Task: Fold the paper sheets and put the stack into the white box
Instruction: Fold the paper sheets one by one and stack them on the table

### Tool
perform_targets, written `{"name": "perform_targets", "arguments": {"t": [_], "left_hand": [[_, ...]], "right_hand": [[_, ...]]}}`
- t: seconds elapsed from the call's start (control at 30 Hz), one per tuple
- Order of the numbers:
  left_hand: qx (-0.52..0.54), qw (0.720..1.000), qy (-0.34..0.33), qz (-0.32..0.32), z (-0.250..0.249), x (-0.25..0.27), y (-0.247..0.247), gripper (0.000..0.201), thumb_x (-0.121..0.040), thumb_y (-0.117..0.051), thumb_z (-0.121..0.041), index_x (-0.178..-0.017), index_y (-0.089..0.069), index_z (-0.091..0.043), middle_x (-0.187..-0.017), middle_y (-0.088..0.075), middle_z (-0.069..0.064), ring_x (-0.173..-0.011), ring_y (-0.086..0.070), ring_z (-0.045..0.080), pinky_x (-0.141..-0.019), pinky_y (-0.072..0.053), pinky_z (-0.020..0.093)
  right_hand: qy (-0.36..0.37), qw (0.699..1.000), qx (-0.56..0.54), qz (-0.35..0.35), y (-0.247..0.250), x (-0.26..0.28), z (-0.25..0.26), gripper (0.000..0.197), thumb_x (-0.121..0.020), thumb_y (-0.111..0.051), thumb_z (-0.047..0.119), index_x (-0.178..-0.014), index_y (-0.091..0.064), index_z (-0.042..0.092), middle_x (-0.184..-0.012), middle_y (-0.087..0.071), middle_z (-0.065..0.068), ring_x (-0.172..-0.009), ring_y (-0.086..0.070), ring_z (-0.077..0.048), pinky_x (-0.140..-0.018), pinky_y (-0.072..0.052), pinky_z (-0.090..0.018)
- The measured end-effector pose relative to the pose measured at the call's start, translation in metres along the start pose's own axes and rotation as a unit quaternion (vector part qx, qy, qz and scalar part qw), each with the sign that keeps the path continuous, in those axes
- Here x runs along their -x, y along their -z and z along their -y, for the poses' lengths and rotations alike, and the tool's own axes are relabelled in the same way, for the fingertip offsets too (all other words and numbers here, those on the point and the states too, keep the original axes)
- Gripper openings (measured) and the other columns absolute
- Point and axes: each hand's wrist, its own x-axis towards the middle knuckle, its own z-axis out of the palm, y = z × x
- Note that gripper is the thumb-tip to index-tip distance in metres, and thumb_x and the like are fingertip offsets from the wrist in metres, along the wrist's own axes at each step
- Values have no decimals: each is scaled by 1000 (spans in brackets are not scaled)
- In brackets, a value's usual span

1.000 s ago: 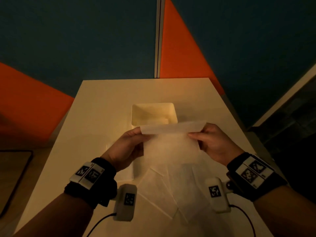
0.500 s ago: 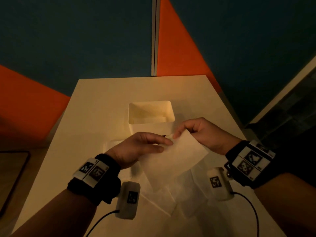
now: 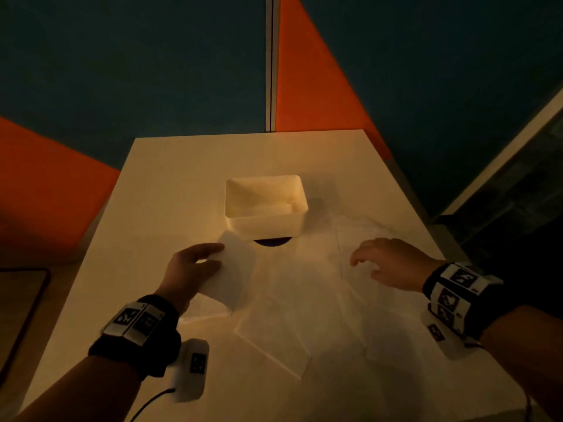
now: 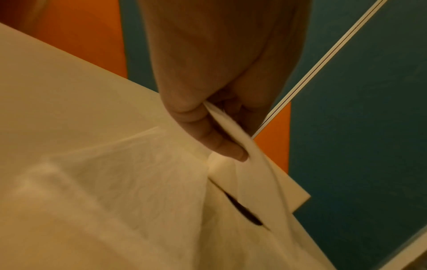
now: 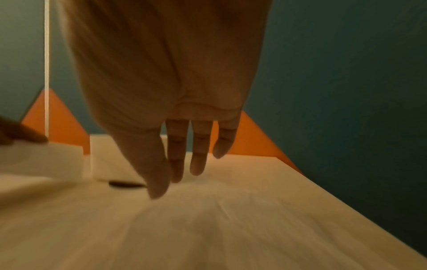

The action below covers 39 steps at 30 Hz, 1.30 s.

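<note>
Hands split apart since half second back: left hand (image 3: 195, 266) now alone pinches folded sheet (image 3: 233, 269), swung left, just near-left of white box (image 3: 265, 222). Right hand (image 3: 387, 263) let go, fingers loose, hovering over loose sheets (image 3: 304, 300) directly under it, so likely grabs next.

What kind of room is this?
Probably an office or a workroom: a plain white table stands against blue and orange wall panels, with loose paper sheets and a white box on it.
</note>
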Motion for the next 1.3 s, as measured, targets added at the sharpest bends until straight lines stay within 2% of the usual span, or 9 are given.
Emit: {"name": "perform_targets", "arguments": {"t": [0.07, 0.2, 0.4, 0.57, 0.67, 0.93, 1.03, 1.2, 1.3], "left_hand": [[-33, 999, -5, -29, 14, -4, 5, 28, -83, -62, 4, -94, -66, -21, -108, -62, 11, -89, -59, 30, -85, -51, 42], [-130, 989, -4, -76, 31, -11, 10, 35, -79, -66, 2, -110, -67, -14, -105, -62, 8, -87, -60, 29, -85, -51, 40], [-215, 971, -9, -104, 47, -12, 18, 42, -74, -71, 0, -114, -67, -14, -106, -66, 15, -91, -62, 32, -87, -51, 40], [-230, 967, -6, -113, 54, -9, 21, 43, -74, -73, -4, -115, -66, -13, -112, -64, 12, -95, -59, 28, -86, -46, 33], [-240, 964, -6, -116, 56, -9, 22, 43, -74, -74, -6, -115, -66, -14, -114, -64, 11, -97, -59, 28, -87, -45, 33], [-231, 965, -9, -128, 57, -8, 23, 42, -75, -73, -5, -116, -65, -12, -118, -63, 12, -103, -58, 29, -93, -46, 35], [-236, 963, -10, -129, 58, -8, 23, 42, -75, -73, -5, -116, -65, -11, -117, -63, 12, -101, -59, 30, -93, -46, 35], [-250, 960, -2, -129, 60, -10, 23, 40, -75, -74, -8, -114, -66, -11, -114, -63, 13, -92, -58, 26, -85, -45, 31], [-304, 944, -2, -127, 61, -12, 23, 37, -75, -75, -14, -111, -68, -11, -119, -56, 15, -101, -56, 30, -91, -43, 34]], "right_hand": [[15, 998, 45, 37, -9, 1, -3, 52, -87, -50, 7, -130, -46, 36, -138, -40, 11, -124, -40, -16, -100, -33, -31], [33, 993, 103, 47, -23, 3, -7, 65, -86, -44, -1, -137, -36, 38, -144, -28, 10, -127, -31, -18, -103, -30, -36], [27, 990, 136, 29, -36, 0, -14, 62, -84, -43, -4, -133, -35, 34, -137, -33, 7, -120, -36, -19, -96, -33, -36], [44, 986, 159, 28, -35, -3, -16, 40, -83, -41, -2, -107, -47, 29, -123, -40, 6, -109, -38, -19, -85, -31, -34], [49, 983, 172, 37, -34, -4, -16, 27, -86, -44, 5, -88, -47, 32, -116, -41, 8, -105, -38, -17, -87, -33, -34], [39, 973, 219, 64, -23, -5, -14, 21, -85, -49, 11, -79, -49, 31, -109, -49, 8, -107, -41, -18, -91, -32, -36], [30, 974, 215, 56, -18, -5, -13, 21, -86, -48, 13, -77, -48, 32, -96, -46, 11, -107, -42, -16, -94, -30, -36], [2, 986, 156, 50, -2, -2, -11, 29, -87, -48, 18, -63, -39, 33, -77, -46, 14, -88, -46, -10, -97, -25, -31], [-10, 997, 74, 21, 15, 0, -7, 21, -89, -52, 25, -71, -52, 36, -78, -53, 16, -82, -49, -8, -94, -29, -28]]}}
